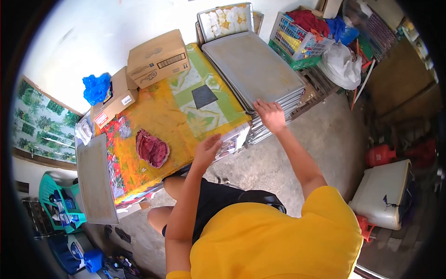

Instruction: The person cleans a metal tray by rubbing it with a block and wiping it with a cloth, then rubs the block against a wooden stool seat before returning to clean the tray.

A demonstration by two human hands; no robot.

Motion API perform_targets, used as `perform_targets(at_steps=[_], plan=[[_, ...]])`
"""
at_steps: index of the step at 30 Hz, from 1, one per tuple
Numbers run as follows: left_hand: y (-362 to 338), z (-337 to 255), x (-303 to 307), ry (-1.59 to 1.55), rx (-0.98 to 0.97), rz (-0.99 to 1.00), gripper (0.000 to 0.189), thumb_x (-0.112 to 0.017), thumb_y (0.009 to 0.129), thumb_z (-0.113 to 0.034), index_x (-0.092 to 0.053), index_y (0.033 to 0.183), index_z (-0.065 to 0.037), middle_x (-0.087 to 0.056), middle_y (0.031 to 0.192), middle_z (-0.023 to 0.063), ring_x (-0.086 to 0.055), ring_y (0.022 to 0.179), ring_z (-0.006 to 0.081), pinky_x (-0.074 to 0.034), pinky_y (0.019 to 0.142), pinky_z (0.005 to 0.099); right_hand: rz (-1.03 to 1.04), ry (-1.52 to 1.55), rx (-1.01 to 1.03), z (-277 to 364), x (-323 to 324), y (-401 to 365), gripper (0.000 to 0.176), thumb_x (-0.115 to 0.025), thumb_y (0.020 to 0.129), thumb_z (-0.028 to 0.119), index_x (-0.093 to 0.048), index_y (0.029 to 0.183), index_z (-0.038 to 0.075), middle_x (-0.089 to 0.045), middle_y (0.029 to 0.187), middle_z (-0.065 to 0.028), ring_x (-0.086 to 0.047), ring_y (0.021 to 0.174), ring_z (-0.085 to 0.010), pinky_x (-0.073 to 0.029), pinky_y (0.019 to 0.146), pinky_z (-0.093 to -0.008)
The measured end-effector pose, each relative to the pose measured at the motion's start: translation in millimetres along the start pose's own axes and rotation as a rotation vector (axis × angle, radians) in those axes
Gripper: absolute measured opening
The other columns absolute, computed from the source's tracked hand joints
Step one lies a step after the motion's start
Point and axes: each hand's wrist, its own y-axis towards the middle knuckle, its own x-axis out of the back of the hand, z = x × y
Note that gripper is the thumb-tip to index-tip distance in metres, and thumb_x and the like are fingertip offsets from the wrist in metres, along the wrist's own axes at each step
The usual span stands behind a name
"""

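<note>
My right hand [270, 115] rests at the near corner of a tall stack of grey metal trays [253, 65], its fingers bent over the top tray's edge. Over the front edge of the table, my left hand [208, 151] is raised with its fingers slightly curled and nothing visible in it. The table has a yellow and orange patterned cover [153, 111]. A dark red crumpled cloth [152, 148] lies on it, left of my left hand. Farther back, a dark grey square [204, 96] lies on the green patterned part.
Cardboard boxes [158, 58] and a blue plastic bag [96, 88] stand at the table's back. Another tray [96, 179] lies at the left end. Crates of cloths [302, 37] and a white sack [341, 65] are back right. A white cooler box [381, 193] stands on the right.
</note>
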Motion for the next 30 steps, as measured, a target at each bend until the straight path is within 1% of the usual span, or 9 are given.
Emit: perform_targets(at_steps=[3, 6, 10, 15, 21, 23, 25, 28, 30], plan=[[-10, -30, -9, -0.157, 0.165, 0.07, 0.057, -0.053, 0.1, -0.038, -0.044, 0.141, 0.001, -0.058, 0.132, 0.0114, -0.058, 0.112, 0.0205, -0.047, 0.094, 0.0361, -0.038, 0.086, 0.041, 28, 26, 9, 0.031, -0.063, 0.084, 0.018, -0.065, 0.114, 0.015, -0.067, 0.119, 0.0002, -0.064, 0.094, -0.0166, -0.051, 0.083, -0.0414], [-6, -36, -21, -0.544, 0.21, 0.056, 0.059, -0.049, 0.1, -0.048, -0.046, 0.141, -0.006, -0.063, 0.123, 0.0063, -0.058, 0.111, 0.0181, -0.046, 0.096, 0.0387, -0.102, 0.116, 0.129, 68, 56, 21, 0.035, -0.065, 0.078, 0.018, -0.066, 0.113, 0.016, -0.069, 0.111, 0.0023, -0.061, 0.083, -0.0164, -0.048, 0.077, -0.0351], [5, -32, -27, -0.981, 0.09, 0.231, 0.046, -0.045, 0.102, -0.047, -0.052, 0.129, -0.01, -0.063, 0.112, 0.0055, -0.059, 0.107, 0.0183, -0.049, 0.093, 0.0418, -0.119, 0.323, 0.143, 129, 78, 27, 0.03, -0.065, 0.075, 0.019, -0.069, 0.105, 0.017, -0.069, 0.103, 0.0044, -0.06, 0.078, -0.0162, -0.044, 0.077, -0.0323], [4, -11, -4, -1.051, 0.042, 0.054, 0.044, -0.046, 0.102, -0.043, -0.054, 0.124, -0.006, -0.065, 0.109, 0.0055, -0.063, 0.101, 0.0187, -0.052, 0.088, 0.0381, -0.004, 0.501, 0.057, 180, 101, 35, 0.02, -0.067, 0.079, 0.023, -0.071, 0.098, 0.018, -0.069, 0.1, 0.0049, -0.062, 0.081, -0.0163, -0.044, 0.08, -0.0336], [-31, -34, 51, -0.993, -0.086, -0.121, 0.047, -0.047, 0.102, -0.039, -0.054, 0.128, -0.001, -0.064, 0.122, 0.0097, -0.062, 0.111, 0.0219, -0.049, 0.095, 0.0382, 0.183, 0.665, -0.101, 126, 133, 35, 0.055, -0.067, 0.086, 0.043, -0.056, 0.131, 0.013, -0.051, 0.137, -0.0163, -0.047, 0.125, -0.0364, -0.038, 0.105, -0.0462], [-44, -30, 73, -1.006, -0.133, -0.146, 0.047, -0.048, 0.102, -0.038, -0.054, 0.129, 0.0, -0.063, 0.124, 0.0103, -0.062, 0.112, 0.0227, -0.048, 0.097, 0.0391, 0.121, 0.326, -0.392, 101, 90, 11, 0.061, -0.064, 0.089, 0.044, -0.049, 0.138, 0.011, -0.047, 0.139, -0.0211, -0.044, 0.128, -0.039, -0.036, 0.107, -0.0462], [-58, -30, 89, -1.046, -0.176, -0.158, 0.046, -0.048, 0.102, -0.037, -0.054, 0.128, 0.0, -0.064, 0.122, 0.0099, -0.063, 0.109, 0.0225, -0.049, 0.096, 0.0389, 0.067, 0.449, -0.604, 79, 60, -2, 0.065, -0.063, 0.091, 0.044, -0.044, 0.14, 0.006, -0.044, 0.141, -0.0216, -0.043, 0.129, -0.0389, -0.034, 0.109, -0.0465], [-86, -22, 114, -1.006, -0.231, -0.181, 0.048, -0.046, 0.102, -0.037, -0.052, 0.132, 0.0, -0.061, 0.127, 0.0115, -0.059, 0.116, 0.0246, -0.044, 0.102, 0.0418, 0.215, 1.437, -1.117, 90, 43, -3, 0.059, -0.057, 0.097, 0.041, -0.042, 0.14, 0.003, -0.051, 0.135, -0.0175, -0.049, 0.124, -0.0332, -0.04, 0.105, -0.0452], [-105, -10, 132, -0.979, -0.247, -0.316, 0.049, -0.046, 0.102, -0.039, -0.052, 0.132, 0.0, -0.061, 0.127, 0.0118, -0.059, 0.117, 0.0247, -0.044, 0.102, 0.0421, 0.361, 1.82, -1.261, 107, 44, 2, 0.053, -0.053, 0.099, 0.037, -0.042, 0.139, 0.004, -0.055, 0.129, -0.0143, -0.054, 0.118, -0.0279, -0.046, 0.1, -0.042]])
